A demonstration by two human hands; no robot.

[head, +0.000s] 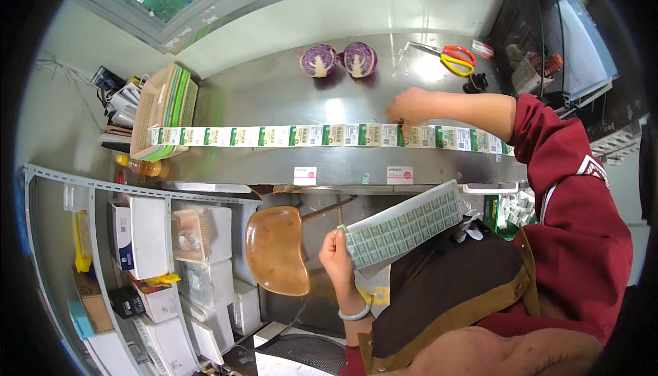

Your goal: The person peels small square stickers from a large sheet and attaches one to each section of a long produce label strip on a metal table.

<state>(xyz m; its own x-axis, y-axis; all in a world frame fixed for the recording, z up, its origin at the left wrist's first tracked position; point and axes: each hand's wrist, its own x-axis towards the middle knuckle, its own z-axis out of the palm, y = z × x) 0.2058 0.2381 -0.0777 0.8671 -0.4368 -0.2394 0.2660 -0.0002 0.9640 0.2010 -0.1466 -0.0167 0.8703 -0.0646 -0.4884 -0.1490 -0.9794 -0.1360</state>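
Observation:
My left hand (pixel 339 258), with a pale bangle at the wrist, pinches one end of a sheet of small green stickers (pixel 403 232). The sheet slants over my dark apron (pixel 457 273), below the steel table's front edge. My right hand (pixel 414 106) reaches over the table with its fingers bent. A fingertip touches a long strip of green and white printed labels (pixel 277 136), which lies across the steel table (pixel 247 98). Whether anything small is between those fingers is hidden. The strip's left end rests over stacked plastic baskets (pixel 154 108).
Two cut red cabbage halves (pixel 318 61) sit at the back. Scissors with red and yellow handles (pixel 457 60) lie at the back right. Two small cards (pixel 305 175) are near the front edge. A brown stool (pixel 277 250) and a metal shelf rack (pixel 97 252) stand at lower left.

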